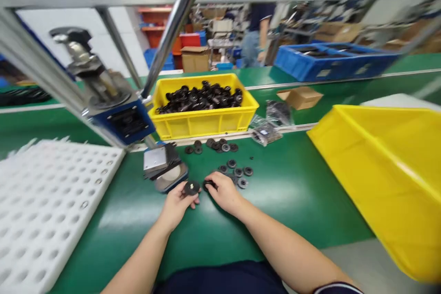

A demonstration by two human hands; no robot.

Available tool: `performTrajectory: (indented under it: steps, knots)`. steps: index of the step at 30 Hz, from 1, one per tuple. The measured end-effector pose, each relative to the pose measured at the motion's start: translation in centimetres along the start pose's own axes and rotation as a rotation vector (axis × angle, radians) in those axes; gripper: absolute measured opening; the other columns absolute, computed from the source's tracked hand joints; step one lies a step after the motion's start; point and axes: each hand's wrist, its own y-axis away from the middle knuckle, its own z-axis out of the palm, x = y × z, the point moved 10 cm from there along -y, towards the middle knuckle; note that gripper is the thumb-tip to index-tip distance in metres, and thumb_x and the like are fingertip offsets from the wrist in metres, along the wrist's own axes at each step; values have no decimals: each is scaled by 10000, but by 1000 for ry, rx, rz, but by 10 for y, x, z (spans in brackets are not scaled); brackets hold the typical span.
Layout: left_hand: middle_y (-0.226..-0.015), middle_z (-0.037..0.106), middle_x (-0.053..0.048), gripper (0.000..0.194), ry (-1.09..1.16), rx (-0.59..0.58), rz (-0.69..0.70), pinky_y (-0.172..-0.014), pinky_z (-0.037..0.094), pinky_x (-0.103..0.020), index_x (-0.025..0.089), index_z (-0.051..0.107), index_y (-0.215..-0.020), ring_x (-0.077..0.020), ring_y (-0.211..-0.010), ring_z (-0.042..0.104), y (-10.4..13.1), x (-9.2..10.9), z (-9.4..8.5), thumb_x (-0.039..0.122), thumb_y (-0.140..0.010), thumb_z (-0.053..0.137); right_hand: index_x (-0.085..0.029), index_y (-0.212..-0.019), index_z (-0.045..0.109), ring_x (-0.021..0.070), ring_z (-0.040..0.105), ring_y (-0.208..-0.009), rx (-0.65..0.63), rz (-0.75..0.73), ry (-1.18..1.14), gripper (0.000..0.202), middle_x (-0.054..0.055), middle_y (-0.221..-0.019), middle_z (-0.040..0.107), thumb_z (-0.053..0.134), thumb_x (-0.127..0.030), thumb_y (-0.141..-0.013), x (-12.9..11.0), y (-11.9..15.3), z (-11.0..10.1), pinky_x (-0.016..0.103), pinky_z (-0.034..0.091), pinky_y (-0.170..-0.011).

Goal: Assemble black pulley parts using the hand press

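Observation:
My left hand (178,203) grips a round black disc (191,187) with a small pale piece at its centre, just in front of the press base. Beside it, my right hand (223,191) has its fingers closed on a dark round part (208,185) at the green surface; the fingers cover much of it. Several black ring-shaped parts (238,172) lie just beyond my right hand. More dark discs (220,145) are grouped farther back, in front of a yellow bin (206,125) heaped with shiny black parts (203,97).
A press (119,115) with a metal block (155,159) stands left of centre. A white perforated tray (51,206) fills the left side. On the right sits a large yellow bin (375,170). Plastic bags (267,132), a small carton (303,97) and blue crates (330,64) lie behind. A person (257,32) stands beyond.

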Motion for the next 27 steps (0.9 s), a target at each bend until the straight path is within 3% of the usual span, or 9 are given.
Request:
performTrajectory:
  steps: [3, 6, 9, 12, 19, 27]
  knots:
    - [-853, 727, -82, 299, 65, 26, 4, -526, 479, -252, 138, 657, -942, -131, -588, 607, -1, -6, -12, 335, -745, 766, -159, -982, 689, 211, 606, -931, -99, -62, -52, 150, 95, -953, 655, 566, -137, -899, -11, 3, 22, 379, 518, -875]
    - [-943, 735, -98, 338, 119, 45, 2, -531, 490, -249, 140, 634, -963, -123, -609, 620, -3, -13, -20, 313, -719, 793, -141, -1041, 682, 250, 580, -996, -100, -55, -10, 186, 134, -1020, 629, 553, -231, -942, -6, 0, 24, 443, 500, -928]
    - [-926, 743, -95, 367, 120, 34, -17, -535, 497, -250, 135, 642, -971, -123, -606, 623, -1, -16, -18, 314, -700, 814, -139, -1130, 655, 259, 570, -1038, -133, -44, 74, 317, 134, -1057, 608, 660, -352, -896, -5, 2, 21, 431, 511, -931]
    - [-931, 750, -100, 353, 73, 55, -19, -540, 503, -252, 124, 668, -961, -117, -596, 614, 2, -14, -18, 320, -706, 814, -150, -1133, 658, 252, 556, -1037, -194, -25, 131, 403, 119, -1064, 591, 760, -376, -815, -5, 6, 24, 419, 507, -930]
    - [-972, 743, -113, 334, 26, 70, -20, -573, 528, -262, 115, 696, -975, -121, -634, 620, 2, -16, -20, 306, -725, 808, -120, -1195, 633, 248, 526, -1046, -215, 24, 177, 528, 114, -1080, 576, 780, -424, -789, -1, 8, 27, 401, 497, -941]
    - [-945, 735, -100, 313, -25, 91, 16, -605, 539, -274, 123, 708, -984, -141, -678, 634, 4, -21, -21, 311, -747, 790, -137, -1074, 665, 238, 544, -993, -201, 60, 172, 399, 101, -1002, 580, 771, -409, -802, 3, 6, 25, 397, 500, -898]
